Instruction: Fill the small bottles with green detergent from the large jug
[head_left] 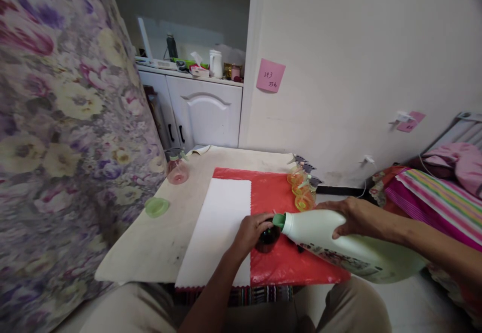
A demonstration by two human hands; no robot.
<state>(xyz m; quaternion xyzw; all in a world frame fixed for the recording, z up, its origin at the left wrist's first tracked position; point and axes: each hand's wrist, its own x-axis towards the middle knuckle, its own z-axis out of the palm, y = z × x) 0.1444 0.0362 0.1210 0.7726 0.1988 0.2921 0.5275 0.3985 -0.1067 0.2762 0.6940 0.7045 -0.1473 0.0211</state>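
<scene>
Right hand (pixel 356 217) grips tilted white jug (pixel 350 245) (spout over dark jar (pixel 268 238)); left hand (pixel 251 232) clasps that jar

Bare forearms, beige trousers (pixel 128 308)

Light: soft, even daylight, moderately bright
Shadows: faint, under the jug (pixel 350 245)
Glare: mild sheen on the red sheet (pixel 278 192)
Focus: floral curtain (pixel 56 122) blurred
Edges: wide-angle bending; dark smudge top right corner
</scene>
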